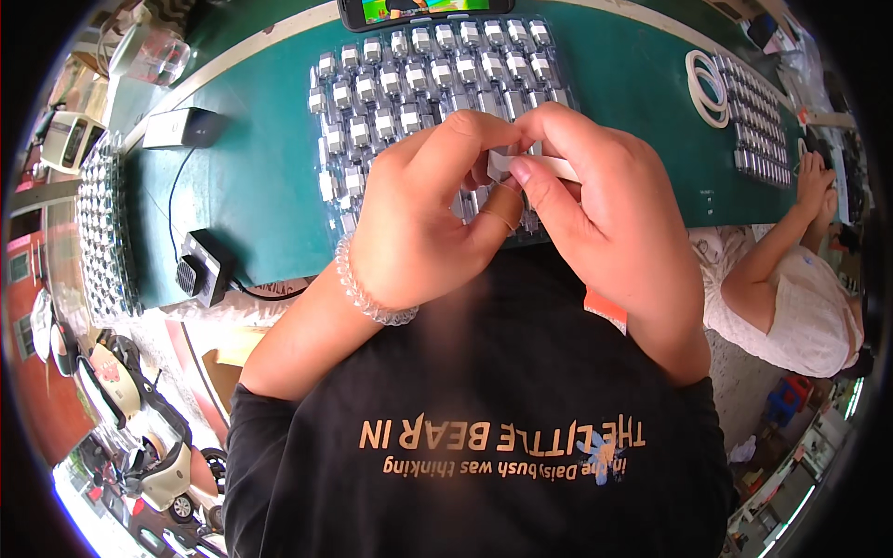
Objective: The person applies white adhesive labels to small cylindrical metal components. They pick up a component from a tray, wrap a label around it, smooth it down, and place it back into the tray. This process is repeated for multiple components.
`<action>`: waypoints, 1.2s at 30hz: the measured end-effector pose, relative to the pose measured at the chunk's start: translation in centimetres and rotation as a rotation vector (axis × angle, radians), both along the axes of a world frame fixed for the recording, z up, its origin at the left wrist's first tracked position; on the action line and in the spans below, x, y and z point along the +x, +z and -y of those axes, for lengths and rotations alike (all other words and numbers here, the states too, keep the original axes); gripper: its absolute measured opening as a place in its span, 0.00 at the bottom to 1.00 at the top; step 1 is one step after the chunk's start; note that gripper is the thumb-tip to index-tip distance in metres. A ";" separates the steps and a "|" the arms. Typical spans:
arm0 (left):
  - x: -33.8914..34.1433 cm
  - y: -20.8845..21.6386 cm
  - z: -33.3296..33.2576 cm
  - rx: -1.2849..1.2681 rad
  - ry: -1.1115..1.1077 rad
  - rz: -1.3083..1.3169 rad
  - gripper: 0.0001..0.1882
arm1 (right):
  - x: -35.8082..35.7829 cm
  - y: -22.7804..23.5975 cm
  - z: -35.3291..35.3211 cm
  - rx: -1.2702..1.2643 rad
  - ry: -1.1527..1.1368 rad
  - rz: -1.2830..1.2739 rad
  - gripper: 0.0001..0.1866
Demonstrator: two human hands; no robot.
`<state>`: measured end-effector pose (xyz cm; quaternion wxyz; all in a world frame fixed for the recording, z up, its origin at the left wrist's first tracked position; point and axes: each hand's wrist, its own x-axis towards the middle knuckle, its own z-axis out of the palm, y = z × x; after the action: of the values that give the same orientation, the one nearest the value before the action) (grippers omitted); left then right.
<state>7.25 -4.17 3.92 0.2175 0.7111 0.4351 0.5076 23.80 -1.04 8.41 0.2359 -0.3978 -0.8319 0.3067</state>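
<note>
Both my hands meet over a clear plastic tray (569, 86) filled with rows of small silver metal parts (366, 88) bearing white tops. My left hand (419, 191) pinches a small translucent whitish piece (499, 166) between its fingers. A thin tan band circles its thumb, and a clear coil bracelet (358, 288) rings that wrist. From the other side, my right hand (619, 181) is closed with thumb and forefinger at the same piece. A narrow white strip (561, 168) runs under its fingers. Its far end is hidden in the palm.
A phone (409, 11) stands behind the tray. On the green table (251, 186) are a white box (181, 128), a black device (205, 268) with a cable, and another filled tray (104, 232) at left. Right: white rings (707, 88), a tray of parts (758, 121), and a co-worker's arm (781, 242).
</note>
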 end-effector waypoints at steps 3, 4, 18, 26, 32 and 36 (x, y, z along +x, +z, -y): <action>0.2 -0.5 -0.1 0.023 -0.012 0.078 0.19 | 0.1 -0.3 0.1 0.013 0.001 -0.058 0.05; 0.3 -0.6 -0.1 0.031 -0.010 0.102 0.19 | 0.1 -0.2 0.1 0.019 0.008 -0.054 0.05; 0.5 -1.3 0.6 -0.182 -0.112 0.560 0.18 | 0.3 0.4 -0.1 0.019 0.026 -0.086 0.05; 0.5 -1.2 0.8 -0.355 -0.284 0.899 0.18 | 0.6 0.5 -0.2 -0.021 0.062 -0.173 0.05; 0.6 -1.1 0.9 -0.367 -0.342 0.954 0.18 | 0.4 1.0 -0.3 -0.103 0.052 -0.114 0.04; 0.6 -1.1 1.1 -0.346 -0.366 0.953 0.18 | 0.2 0.9 -0.2 -0.093 0.051 -0.120 0.04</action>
<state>7.87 -5.23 2.85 0.5897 0.4202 0.2343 0.6487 24.04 -0.79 9.34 0.2588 -0.3677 -0.8110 0.3743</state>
